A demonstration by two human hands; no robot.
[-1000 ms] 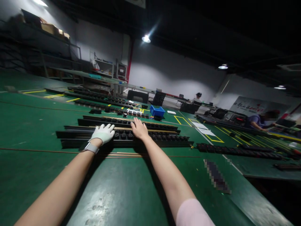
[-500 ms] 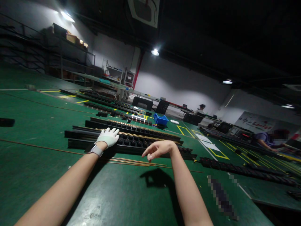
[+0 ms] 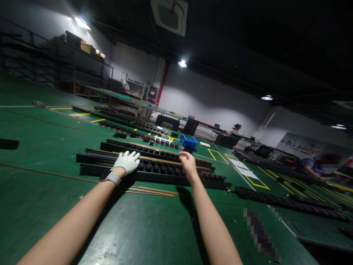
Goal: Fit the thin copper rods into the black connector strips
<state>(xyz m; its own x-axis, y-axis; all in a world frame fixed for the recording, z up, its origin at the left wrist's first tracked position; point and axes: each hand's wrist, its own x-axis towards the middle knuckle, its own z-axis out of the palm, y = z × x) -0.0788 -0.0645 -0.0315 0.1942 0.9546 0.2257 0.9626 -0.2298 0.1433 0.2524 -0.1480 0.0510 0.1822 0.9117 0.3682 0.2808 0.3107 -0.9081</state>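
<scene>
Several long black rails [image 3: 165, 171] studded with round black parts lie side by side on the green table [image 3: 143, 228]. Thin copper rods [image 3: 158, 159] run along the rails, and more copper rods [image 3: 154, 191] lie on the table just in front of them. My left hand [image 3: 126, 162], in a white glove with a watch at the wrist, rests flat on the rails with its fingers spread. My bare right hand [image 3: 188, 162] reaches over the front rail, fingers curled down at a copper rod on the rails. Whether it grips the rod is unclear.
A blue bin [image 3: 188, 141] and small parts sit behind the rails. More black rails [image 3: 275, 200] stretch to the right. A black block [image 3: 8, 143] lies far left. One person [image 3: 311, 165] works at the right, another [image 3: 235, 129] sits far back. Shelving lines the left wall.
My right hand lifted off the rails, hovered pinched above the loose copper rods half a second ago, and has now returned to the rails farther right. The left hand stayed put.
</scene>
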